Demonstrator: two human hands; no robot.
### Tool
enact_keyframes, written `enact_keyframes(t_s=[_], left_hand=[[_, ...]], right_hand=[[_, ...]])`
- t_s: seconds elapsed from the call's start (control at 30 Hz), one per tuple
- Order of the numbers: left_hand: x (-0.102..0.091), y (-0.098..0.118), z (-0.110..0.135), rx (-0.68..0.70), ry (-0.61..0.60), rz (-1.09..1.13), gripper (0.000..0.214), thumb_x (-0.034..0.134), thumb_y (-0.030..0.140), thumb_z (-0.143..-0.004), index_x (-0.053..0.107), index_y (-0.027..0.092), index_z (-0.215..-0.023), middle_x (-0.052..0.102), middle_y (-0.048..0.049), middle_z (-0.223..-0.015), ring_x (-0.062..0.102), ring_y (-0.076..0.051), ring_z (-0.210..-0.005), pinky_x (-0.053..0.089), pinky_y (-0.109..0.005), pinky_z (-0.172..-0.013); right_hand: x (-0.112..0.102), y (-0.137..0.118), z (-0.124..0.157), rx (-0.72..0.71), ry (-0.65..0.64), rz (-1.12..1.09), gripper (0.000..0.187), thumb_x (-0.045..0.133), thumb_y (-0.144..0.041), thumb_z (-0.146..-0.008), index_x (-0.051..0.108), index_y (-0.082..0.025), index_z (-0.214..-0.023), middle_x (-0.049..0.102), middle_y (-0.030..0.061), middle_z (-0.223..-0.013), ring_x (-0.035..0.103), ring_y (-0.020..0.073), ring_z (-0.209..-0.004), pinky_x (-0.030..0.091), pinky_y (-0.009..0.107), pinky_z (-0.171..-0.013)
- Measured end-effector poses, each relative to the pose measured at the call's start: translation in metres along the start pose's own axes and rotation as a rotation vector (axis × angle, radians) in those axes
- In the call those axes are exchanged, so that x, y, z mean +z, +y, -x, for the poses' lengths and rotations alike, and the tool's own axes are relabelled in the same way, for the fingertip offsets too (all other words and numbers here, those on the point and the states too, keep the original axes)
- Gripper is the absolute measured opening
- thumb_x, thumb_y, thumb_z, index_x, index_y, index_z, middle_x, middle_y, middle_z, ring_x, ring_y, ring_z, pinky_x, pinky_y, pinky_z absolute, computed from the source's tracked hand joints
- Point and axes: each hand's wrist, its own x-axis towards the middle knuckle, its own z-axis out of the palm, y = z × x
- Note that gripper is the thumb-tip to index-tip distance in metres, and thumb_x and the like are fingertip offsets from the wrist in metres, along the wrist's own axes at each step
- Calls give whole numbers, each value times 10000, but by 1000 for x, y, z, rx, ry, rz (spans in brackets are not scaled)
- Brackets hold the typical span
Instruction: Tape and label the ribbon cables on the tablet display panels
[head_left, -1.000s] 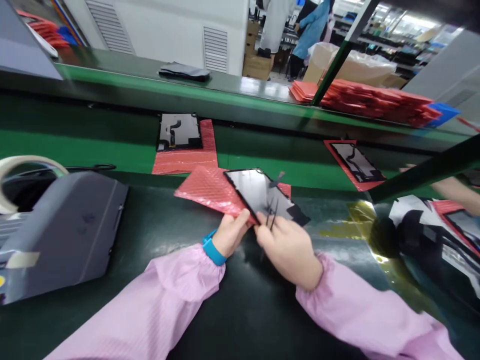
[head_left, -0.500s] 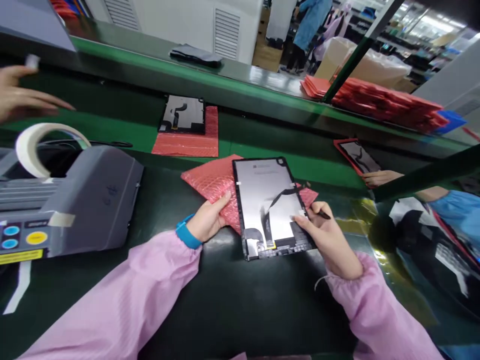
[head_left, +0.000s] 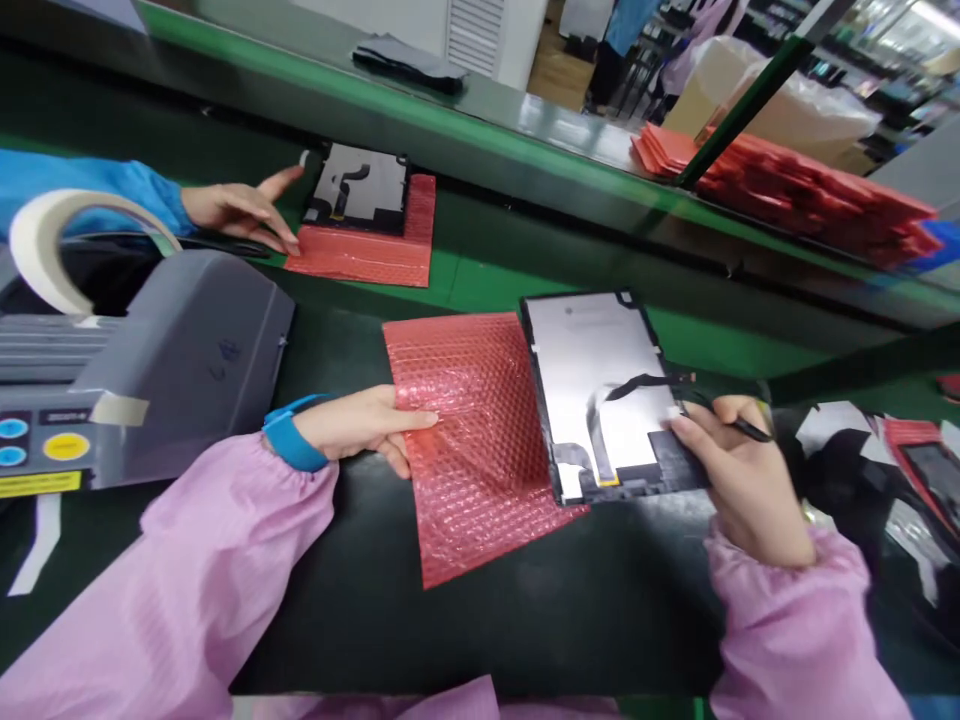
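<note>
A big ring of pale tape (head_left: 34, 255) sits on a grey machine (head_left: 195, 370) at the left of the dark desk (head_left: 480, 640). A white strip (head_left: 37, 545) hangs down at the machine's front. Behind it, a co-worker's hand (head_left: 244, 212) in a blue sleeve (head_left: 90, 185) reaches in. Its fingertips are at the corner of a flat red bubble sheet (head_left: 360, 260), and a black-edged screen (head_left: 375, 185) lies on that sheet.

Next comes the person's left hand (head_left: 367, 430), with a blue band (head_left: 300, 432) on the wrist and a pink sleeve (head_left: 202, 560). Its fingers pinch the left edge of a red bubble bag (head_left: 469, 430), thumb on top. The bag is tipped a little over the middle of the desk.

The tablet screen (head_left: 589, 350) is just right of the middle, its silver back facing up, covering the bag's right edge. A dark bendy cable (head_left: 634, 385) runs across it. The right hand (head_left: 750, 470) has its fingers clamped on the screen's right side, and holds thin black tweezers (head_left: 752, 431) too.

Behind, a pile of red bags (head_left: 810, 190) lies on the shelf (head_left: 562, 125). At the far right are black and white pieces (head_left: 836, 435).
</note>
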Motion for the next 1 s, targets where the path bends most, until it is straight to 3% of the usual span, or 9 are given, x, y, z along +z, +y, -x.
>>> enact_keyframes(t_s=[0.23,0.3,0.4,0.47,0.53,0.67,0.77,0.83,1.0], left_hand=[[1,-2,-6,-7,31,206,756,730,862,-723,746,174,-1034,822,-173,-955,803,-275,-751,662,-335,-673],[4,-3,-6,16,94,210,638,795,732,-774,717,171,-1067,819,-161,-970,795,-243,-732,660,-315,-676],[11,-4,-5,55,242,144,508,936,376,-738,669,188,-1127,813,-89,-956,790,-188,-734,657,-259,-686],[15,-4,-4,81,307,106,533,953,296,-693,656,200,-1124,803,-48,-921,782,-173,-714,651,-235,-651],[17,-3,-4,112,332,86,512,941,315,-689,654,204,-1097,790,-25,-888,771,-164,-687,639,-219,-608],[15,-1,-4,149,350,72,513,925,383,-663,643,209,-1056,766,4,-854,752,-146,-658,627,-205,-578],[12,-1,-3,136,365,45,589,941,415,-602,624,210,-1054,759,9,-849,745,-142,-648,624,-201,-561],[11,-1,-1,117,376,31,610,940,433,-587,613,210,-1051,757,11,-846,740,-136,-645,620,-194,-554],[10,-2,1,85,376,33,636,940,463,-571,593,219,-1045,752,19,-836,742,-137,-646,627,-201,-569]], right_hand=[[86,57,20,-71,-286,38,611,856,-576,-740,331,-300,-883,699,-37,-924,696,146,-719,609,302,-686],[82,61,21,-154,-351,180,523,804,-551,-820,354,-299,-906,738,21,-1059,703,159,-753,613,347,-746],[44,60,8,-376,-197,432,399,722,-487,-918,372,-296,-917,733,127,-1280,743,239,-995,576,478,-935],[14,64,-7,-481,-82,622,362,685,-489,-935,381,-293,-901,719,178,-1339,703,317,-1199,520,569,-1019],[-3,74,-17,-510,-95,791,303,632,-484,-955,416,-284,-885,701,207,-1387,620,375,-1353,463,640,-1067],[22,86,-12,-553,-279,921,180,571,-370,-991,505,-264,-861,638,175,-1496,550,386,-1441,416,669,-1095],[59,80,-1,-583,-437,789,136,581,-330,-1002,527,-268,-893,621,146,-1520,558,337,-1446,452,609,-1101],[66,75,-1,-591,-491,634,91,557,-327,-1022,534,-277,-950,635,141,-1508,580,284,-1432,481,544,-1108],[18,87,-26,-584,-180,704,161,566,-417,-995,533,-265,-957,676,201,-1438,558,335,-1449,450,582,-1127]])
